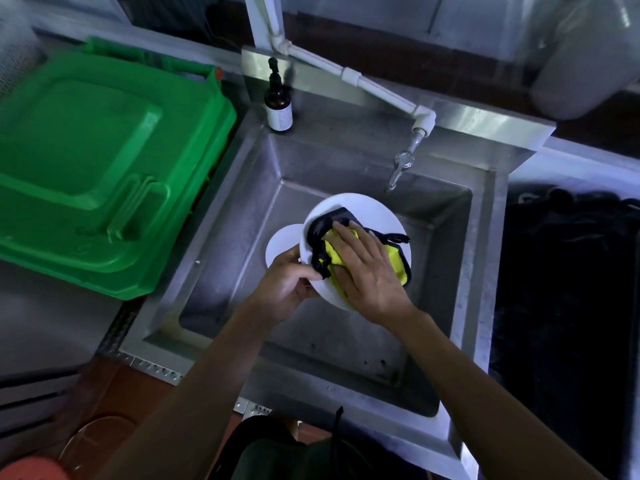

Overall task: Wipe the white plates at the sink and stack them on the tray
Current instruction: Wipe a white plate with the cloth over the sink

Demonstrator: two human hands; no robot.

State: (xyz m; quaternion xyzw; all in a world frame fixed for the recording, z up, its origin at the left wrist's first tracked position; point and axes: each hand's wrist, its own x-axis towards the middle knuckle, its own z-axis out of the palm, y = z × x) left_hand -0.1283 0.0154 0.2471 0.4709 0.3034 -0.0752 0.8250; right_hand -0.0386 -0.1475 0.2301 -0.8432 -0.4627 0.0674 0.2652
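Right hand (pixel 363 275) fingers flat, pressing yellow-and-black cloth (pixel 330 252) onto round white plate (pixel 367 211), left hand (pixel 287 289) fingers gripping its rim, second white plate (pixel 282 244) beneath, over stainless steel sink (pixel 346 341).

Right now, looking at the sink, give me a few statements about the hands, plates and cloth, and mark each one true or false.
1. The right hand presses a yellow and black cloth onto a round white plate. True.
2. The left hand grips that plate's rim. True.
3. Water is streaming from the metal tap. False: no water shows.
4. The brown pump bottle lies inside the basin. False: it stands upright on the steel sink's back left corner.
5. A second white plate shows behind the held one. True.
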